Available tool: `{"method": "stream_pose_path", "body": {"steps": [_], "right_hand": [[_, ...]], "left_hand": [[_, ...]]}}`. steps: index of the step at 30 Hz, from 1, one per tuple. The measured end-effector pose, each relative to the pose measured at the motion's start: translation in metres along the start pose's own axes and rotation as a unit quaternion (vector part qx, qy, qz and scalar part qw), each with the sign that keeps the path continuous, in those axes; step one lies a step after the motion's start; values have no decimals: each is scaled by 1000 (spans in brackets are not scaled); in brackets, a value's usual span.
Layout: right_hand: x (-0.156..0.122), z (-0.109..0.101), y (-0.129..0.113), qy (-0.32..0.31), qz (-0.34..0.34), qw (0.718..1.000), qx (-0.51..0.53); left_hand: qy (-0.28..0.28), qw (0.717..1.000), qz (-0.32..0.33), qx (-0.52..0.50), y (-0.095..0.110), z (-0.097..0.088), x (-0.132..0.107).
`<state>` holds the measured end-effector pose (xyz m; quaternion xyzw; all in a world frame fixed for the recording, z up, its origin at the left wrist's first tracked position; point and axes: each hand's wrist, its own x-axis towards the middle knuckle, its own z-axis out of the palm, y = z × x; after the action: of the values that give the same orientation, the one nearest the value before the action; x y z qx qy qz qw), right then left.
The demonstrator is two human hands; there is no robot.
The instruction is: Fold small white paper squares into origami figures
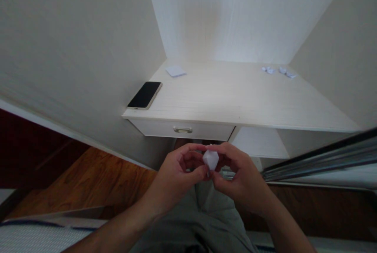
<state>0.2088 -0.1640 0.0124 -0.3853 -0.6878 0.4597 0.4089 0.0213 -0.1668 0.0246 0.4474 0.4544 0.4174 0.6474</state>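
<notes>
A small piece of folded white paper (211,160) with angular facets is held up in front of the desk edge, above my lap. My left hand (187,164) pinches it from the left, thumb low and index finger at the top. From the right, my right hand (232,166) grips the same paper between its thumb and fingers. The fingertips of both hands nearly meet around it, and they hide its edges.
On the white desktop (212,92) lie a phone (145,95) at the left, a flat stack of paper (176,71) behind it, and several small folded paper pieces (268,70) at the back right. A drawer (188,129) and an open shelf (259,141) sit underneath. Side panels flank the desk.
</notes>
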Motion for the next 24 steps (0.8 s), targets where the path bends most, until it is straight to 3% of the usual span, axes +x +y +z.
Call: {"method": "stream_pose_path", "body": {"steps": [10,19,24], "right_hand": [[-2,1,7,24,-37,999,-18],[-4,12,-5,93,-33,982,-161],[-4,9,1,94,-59,987,-113]], "left_hand": [[4,999,23,48,-1,1,1],[30,991,91,98,-4,8,1],[31,990,110,86,-3,7,0]]}}
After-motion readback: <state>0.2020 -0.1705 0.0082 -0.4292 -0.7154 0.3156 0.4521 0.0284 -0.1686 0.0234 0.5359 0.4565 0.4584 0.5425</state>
